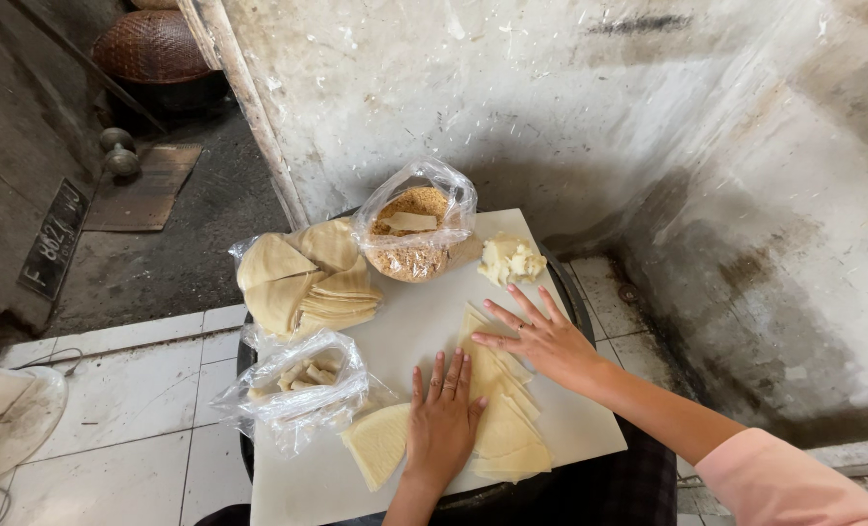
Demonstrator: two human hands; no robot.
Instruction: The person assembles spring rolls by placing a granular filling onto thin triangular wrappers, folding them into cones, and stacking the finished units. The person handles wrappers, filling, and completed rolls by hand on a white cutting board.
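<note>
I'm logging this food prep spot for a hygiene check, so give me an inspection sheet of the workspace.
Surface: white board on a dark round rim, over tiled floor.
Job's things: row of pale dough sheets under both hands; one sheet lies apart.
Clutter: bag of stacked wrappers, bag of brown crumbs, bag of small sticks, pale lump.
Grippers: left hand and right hand, both flat, fingers spread.
Cables: thin wire at floor left.
Surroundings: stained wall, woven basket.
</note>
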